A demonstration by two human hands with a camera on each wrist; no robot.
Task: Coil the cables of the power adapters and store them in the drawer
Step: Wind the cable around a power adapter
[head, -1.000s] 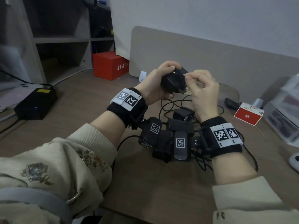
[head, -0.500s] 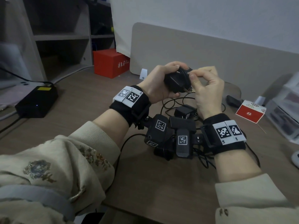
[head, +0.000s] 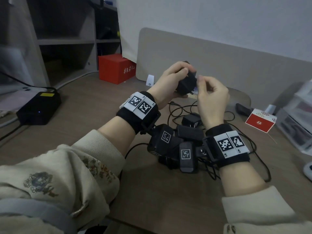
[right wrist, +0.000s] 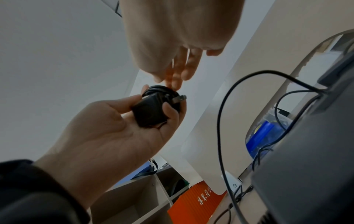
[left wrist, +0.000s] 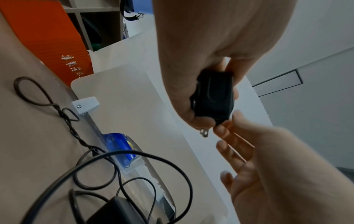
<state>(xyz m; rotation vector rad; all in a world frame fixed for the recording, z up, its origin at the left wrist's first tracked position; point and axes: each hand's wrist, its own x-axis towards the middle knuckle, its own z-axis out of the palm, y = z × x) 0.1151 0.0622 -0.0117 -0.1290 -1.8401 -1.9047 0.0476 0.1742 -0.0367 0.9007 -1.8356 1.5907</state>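
I am holding a black power adapter [head: 185, 83] up above the counter [head: 94, 125] in my left hand [head: 167, 83], fingers and thumb curling round its body. Its cable is lying wound round it, as the right wrist view shows, and its metal prongs [left wrist: 204, 133] are sticking out toward my right hand [head: 211, 98]. The fingers of that hand are loosely bent and parted, their tips hovering at the prong end; I cannot tell whether they are touching the adapter or the cable.

Under my wrists a second adapter [head: 191, 119] is lying on the counter among loose black cables [head: 179, 109] looping over each other. The drawer is not showing in any view.

As for writing, a red box [head: 116, 68] is standing at the back left with a row of pale characters on its side, too small for me to read. A smaller red and white box [head: 260, 122] is sitting to the right with a white mark on its red face, also unreadable. A black power brick [head: 38, 107] with a yellow label and a small blue light is resting at the left.

The counter is brown, with a beige divider panel [head: 219, 61] standing along its back edge, a white wall behind that, and grey shelving [head: 67, 41] at the left.
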